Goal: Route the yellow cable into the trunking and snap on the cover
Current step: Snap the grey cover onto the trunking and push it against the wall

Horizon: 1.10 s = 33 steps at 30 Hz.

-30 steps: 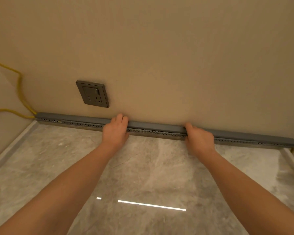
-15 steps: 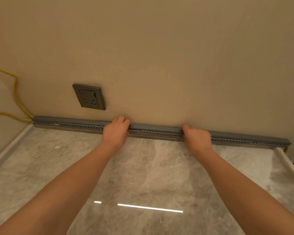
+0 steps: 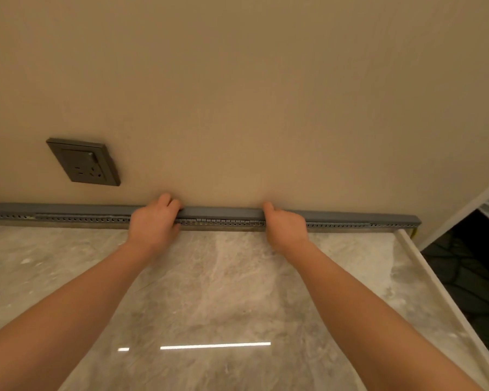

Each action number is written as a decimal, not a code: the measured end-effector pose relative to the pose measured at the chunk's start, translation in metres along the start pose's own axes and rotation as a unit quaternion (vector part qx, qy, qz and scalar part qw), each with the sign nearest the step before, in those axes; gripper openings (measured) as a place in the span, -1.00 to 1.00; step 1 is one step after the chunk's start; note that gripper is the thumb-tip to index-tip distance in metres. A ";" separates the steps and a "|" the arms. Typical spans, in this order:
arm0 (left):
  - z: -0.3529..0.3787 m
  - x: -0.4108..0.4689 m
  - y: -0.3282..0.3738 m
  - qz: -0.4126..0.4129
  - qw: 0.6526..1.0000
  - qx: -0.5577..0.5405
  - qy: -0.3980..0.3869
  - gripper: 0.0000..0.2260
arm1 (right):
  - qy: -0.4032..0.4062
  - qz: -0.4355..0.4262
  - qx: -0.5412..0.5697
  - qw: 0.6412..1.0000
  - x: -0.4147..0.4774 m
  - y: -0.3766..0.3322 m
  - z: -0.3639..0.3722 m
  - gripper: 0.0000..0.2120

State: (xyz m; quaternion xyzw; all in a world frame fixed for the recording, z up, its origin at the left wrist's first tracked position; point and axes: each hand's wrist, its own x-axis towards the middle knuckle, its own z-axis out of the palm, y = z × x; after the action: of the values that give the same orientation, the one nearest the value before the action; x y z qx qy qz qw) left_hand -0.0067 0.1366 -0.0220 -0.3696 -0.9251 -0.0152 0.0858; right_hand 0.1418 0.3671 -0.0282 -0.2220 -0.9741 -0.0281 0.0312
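Note:
A long grey slotted trunking [image 3: 68, 219] runs along the foot of the beige wall, where the marble counter meets it. A grey cover [image 3: 220, 212] lies along its top. My left hand [image 3: 153, 221] is wrapped over the cover near the middle, fingers curled on top. My right hand [image 3: 284, 225] grips it a little further right in the same way. Of the yellow cable only a small bit [image 3: 414, 232] shows below the trunking's right end; the rest is hidden.
A dark grey wall socket [image 3: 84, 162] sits above the trunking at the left. The glossy marble counter [image 3: 223, 292] has a raised pale edge [image 3: 424, 266] on the right, with a dark patterned floor [image 3: 469, 277] beyond.
The view has swung right, so the yellow cable loop at the left has left the frame. Both hands stay on the cover at nearly the same spots.

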 end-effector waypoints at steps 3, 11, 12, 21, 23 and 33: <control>0.000 0.002 0.003 0.008 1.000 0.004 0.001 -0.69 | 0.009 0.002 0.001 1.000 -0.001 -0.002 0.001 -0.65; 0.002 0.005 0.005 0.016 1.000 -0.009 0.008 -0.67 | 0.019 0.003 0.008 1.000 -0.002 -0.001 0.000 -0.65; 0.002 0.006 0.006 0.016 1.000 -0.008 0.007 -0.67 | 0.021 0.003 0.010 1.000 -0.002 -0.001 0.000 -0.65; -0.008 0.001 0.016 0.013 1.000 -0.019 0.008 -0.68 | 0.040 0.007 0.034 0.999 -0.009 -0.007 -0.010 -0.70; -0.014 -0.003 0.018 0.015 1.000 -0.025 0.006 -0.68 | 0.042 0.013 0.042 0.998 -0.011 -0.009 -0.013 -0.70; -0.054 -0.041 0.024 -0.083 0.983 -0.162 0.009 -0.73 | -0.032 0.047 0.144 0.988 -0.036 -0.045 -0.052 -0.81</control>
State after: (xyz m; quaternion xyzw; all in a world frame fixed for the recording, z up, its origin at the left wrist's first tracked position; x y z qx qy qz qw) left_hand 0.0475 0.1210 0.0234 -0.3007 -0.9370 -0.1750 0.0313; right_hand 0.1568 0.3075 0.0197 -0.2615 -0.9571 0.1208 0.0326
